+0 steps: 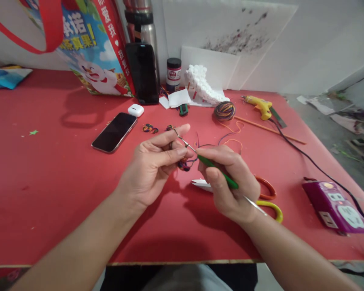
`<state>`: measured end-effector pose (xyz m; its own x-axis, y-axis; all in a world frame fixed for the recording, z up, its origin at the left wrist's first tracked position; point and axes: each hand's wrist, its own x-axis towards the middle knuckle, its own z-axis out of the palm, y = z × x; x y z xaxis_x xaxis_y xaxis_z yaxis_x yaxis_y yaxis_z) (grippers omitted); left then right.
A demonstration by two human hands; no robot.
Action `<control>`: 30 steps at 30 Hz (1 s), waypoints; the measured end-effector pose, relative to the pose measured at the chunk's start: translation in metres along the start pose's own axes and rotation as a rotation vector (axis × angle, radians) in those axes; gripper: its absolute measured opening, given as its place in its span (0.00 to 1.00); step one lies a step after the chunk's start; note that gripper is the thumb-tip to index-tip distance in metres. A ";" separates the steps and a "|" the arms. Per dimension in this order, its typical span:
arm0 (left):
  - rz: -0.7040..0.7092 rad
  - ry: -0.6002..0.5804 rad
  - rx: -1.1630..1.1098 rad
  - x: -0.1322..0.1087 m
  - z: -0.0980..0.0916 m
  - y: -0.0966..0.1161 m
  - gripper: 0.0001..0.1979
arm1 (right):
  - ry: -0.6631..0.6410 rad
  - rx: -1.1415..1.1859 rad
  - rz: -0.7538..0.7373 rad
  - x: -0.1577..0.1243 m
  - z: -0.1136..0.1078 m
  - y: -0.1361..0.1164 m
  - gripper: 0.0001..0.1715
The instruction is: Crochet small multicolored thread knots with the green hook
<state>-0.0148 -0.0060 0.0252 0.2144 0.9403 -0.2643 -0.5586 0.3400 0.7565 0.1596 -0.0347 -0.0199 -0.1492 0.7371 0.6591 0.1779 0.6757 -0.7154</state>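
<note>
My right hand [230, 186] is closed round a green-handled crochet hook [214, 165], whose metal tip points up and left. My left hand [157, 161] pinches a small multicoloured crochet piece [184, 163] between thumb and fingers, with the index finger stretched out over the hook's tip. Thin multicoloured yarn [230, 141] runs from the piece across the red table [48, 182] to a yarn ball [224, 110] further back. Both hands hover just above the table's middle.
A dark phone [114, 132] and a white earbud case [136, 110] lie to the left. Scissors [268, 198] lie under my right hand. A yellow glue gun [261, 106], a purple power strip [336, 206], a printed bag [87, 44] and a jar [174, 74] stand around.
</note>
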 end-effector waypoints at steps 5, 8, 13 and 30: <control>0.008 0.028 0.051 0.002 -0.008 0.012 0.15 | -0.008 -0.016 0.015 0.006 -0.012 0.000 0.15; 0.001 0.015 0.068 0.002 -0.010 0.016 0.14 | -0.035 0.009 0.054 0.009 -0.018 -0.003 0.15; -0.052 -0.022 0.078 0.004 -0.015 0.021 0.12 | -0.024 0.172 0.200 0.013 -0.027 -0.008 0.12; -0.025 -0.073 -0.012 0.002 -0.001 0.002 0.09 | 0.140 0.538 0.436 0.016 -0.002 -0.003 0.14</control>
<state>-0.0159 -0.0032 0.0251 0.2856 0.9282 -0.2383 -0.5621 0.3637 0.7428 0.1587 -0.0251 -0.0065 -0.0404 0.9578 0.2844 -0.3181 0.2575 -0.9124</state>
